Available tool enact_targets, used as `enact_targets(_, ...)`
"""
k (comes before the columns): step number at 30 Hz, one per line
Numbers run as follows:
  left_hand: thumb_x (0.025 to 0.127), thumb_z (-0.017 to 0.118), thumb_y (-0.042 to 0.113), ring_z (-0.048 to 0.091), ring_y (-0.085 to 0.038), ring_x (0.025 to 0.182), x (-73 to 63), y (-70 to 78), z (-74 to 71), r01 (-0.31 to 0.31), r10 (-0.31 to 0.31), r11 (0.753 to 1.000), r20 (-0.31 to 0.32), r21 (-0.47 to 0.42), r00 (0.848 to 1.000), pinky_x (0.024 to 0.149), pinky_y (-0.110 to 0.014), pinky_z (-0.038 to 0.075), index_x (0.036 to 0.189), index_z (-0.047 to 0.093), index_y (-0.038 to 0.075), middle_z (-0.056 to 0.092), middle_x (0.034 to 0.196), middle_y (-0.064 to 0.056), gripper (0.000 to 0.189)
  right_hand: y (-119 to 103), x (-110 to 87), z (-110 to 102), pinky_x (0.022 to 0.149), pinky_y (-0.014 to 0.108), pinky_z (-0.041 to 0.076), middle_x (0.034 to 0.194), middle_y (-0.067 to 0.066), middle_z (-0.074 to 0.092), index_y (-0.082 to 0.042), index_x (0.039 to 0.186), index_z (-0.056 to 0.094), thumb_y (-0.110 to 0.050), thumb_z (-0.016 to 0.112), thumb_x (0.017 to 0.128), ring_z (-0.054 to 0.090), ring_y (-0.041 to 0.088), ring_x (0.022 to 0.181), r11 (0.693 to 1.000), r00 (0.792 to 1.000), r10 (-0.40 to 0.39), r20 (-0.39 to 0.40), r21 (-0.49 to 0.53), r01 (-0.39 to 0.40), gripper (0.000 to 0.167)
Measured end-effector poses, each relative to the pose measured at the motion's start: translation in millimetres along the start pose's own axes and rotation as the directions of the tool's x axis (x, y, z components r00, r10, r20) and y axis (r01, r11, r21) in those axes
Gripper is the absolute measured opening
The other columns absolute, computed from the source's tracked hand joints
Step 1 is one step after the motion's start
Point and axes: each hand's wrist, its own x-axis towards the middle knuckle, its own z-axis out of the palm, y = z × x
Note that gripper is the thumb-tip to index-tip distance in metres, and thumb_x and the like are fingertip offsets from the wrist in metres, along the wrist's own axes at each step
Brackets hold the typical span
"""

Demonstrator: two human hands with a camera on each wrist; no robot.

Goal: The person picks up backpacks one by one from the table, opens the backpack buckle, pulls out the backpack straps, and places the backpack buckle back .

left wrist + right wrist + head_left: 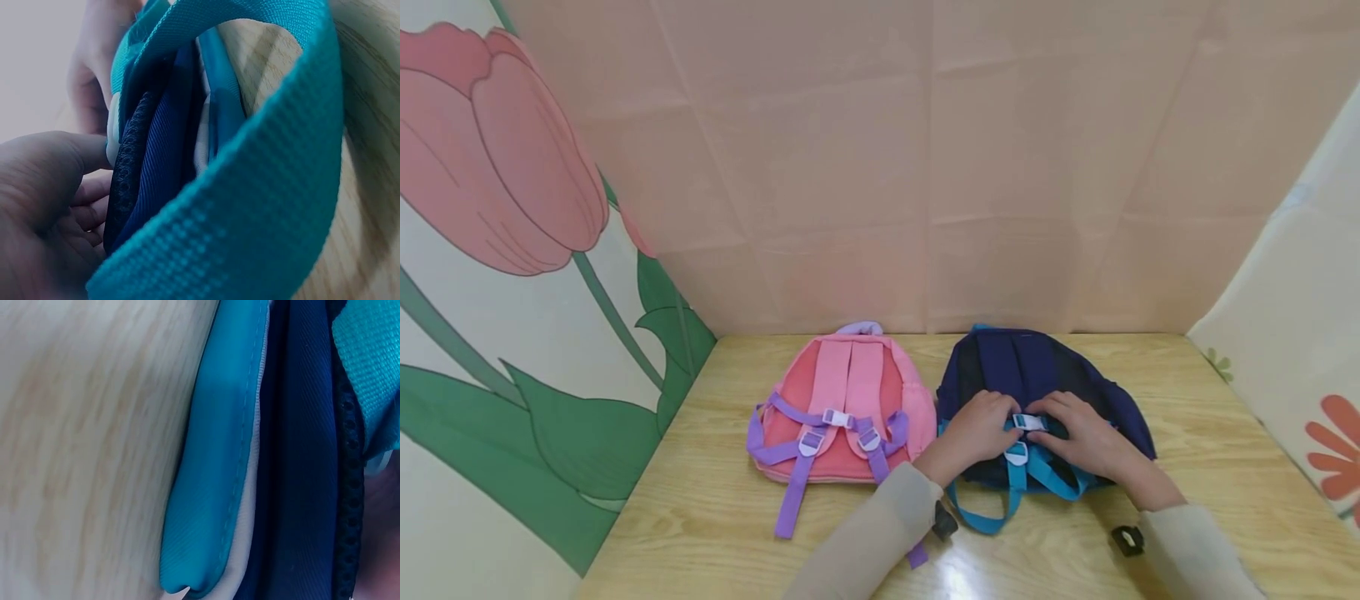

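A navy backpack [1075, 367] lies on the table with its straps facing up. Both hands work at the white buckle [1029, 422] of its blue chest strap. From the left, my left hand [976, 429] pinches the buckle's end, with the thumb right at white plastic in the left wrist view. My right hand [1082, 433] grips the other end, fingers above and thumb below. Blue webbing [250, 175] loops large across the left wrist view. In the right wrist view, the bag's bright blue edge [212, 456] fills the middle, and the right hand shows only as a blur.
Left of the navy bag lies a pink backpack [827, 383] with purple straps [792, 508] and a joined white buckle [837, 418]. A pink cloth backdrop [925, 167] rises behind the wooden table [685, 517]. Dark wrist devices [1127, 541] hang below both sleeves.
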Motion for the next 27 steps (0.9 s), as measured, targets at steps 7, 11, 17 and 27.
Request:
enact_targets(7,0.096,0.070,0.037,0.054,-0.005,0.094,1.3,0.0,2.0,0.014,-0.014,1.000,0.001,-0.021,1.000,0.080,-0.014,0.043,0.115,0.068,0.024,0.063,0.097,0.012,0.023,2.0,1.1,1.6,0.077,0.037,0.051,0.103,-0.001,0.066,-0.010,0.106,0.072,-0.008,0.083,0.082,0.057,0.016,0.092,1.000,1.000,-0.026,-0.011,0.012,0.026,0.027)
enact_targets(11,0.096,0.070,0.036,0.053,-0.005,0.093,0.5,0.3,1.5,0.024,-0.024,0.999,-0.007,-0.036,1.000,0.077,-0.014,0.043,0.114,0.068,0.024,0.062,0.095,0.013,0.022,2.7,0.9,0.5,0.076,0.034,0.053,0.102,-0.001,0.066,-0.009,0.106,0.072,-0.007,0.081,0.084,0.059,0.015,0.091,1.000,1.000,-0.002,0.003,0.023,0.002,0.024)
enact_targets(17,0.096,0.070,0.035,0.052,-0.005,0.090,-0.3,-0.1,2.3,0.026,-0.027,0.998,-0.018,-0.065,0.999,0.075,-0.013,0.042,0.113,0.068,0.022,0.062,0.093,0.013,0.021,1.3,-0.6,-3.7,0.075,0.034,0.055,0.103,-0.001,0.067,-0.010,0.106,0.071,-0.005,0.079,0.086,0.060,0.014,0.090,0.996,0.998,0.062,0.028,0.064,-0.064,0.022)
enact_targets(27,0.098,0.068,0.035,0.049,-0.004,0.086,0.2,-2.4,7.1,0.017,-0.020,0.997,-0.038,-0.078,0.999,0.073,-0.012,0.039,0.111,0.067,0.022,0.061,0.090,0.014,0.018,3.2,0.1,-0.3,0.073,0.031,0.054,0.098,-0.007,0.065,-0.014,0.099,0.070,-0.002,0.082,0.081,0.058,0.008,0.086,0.999,0.999,-0.012,-0.036,0.053,0.014,0.025)
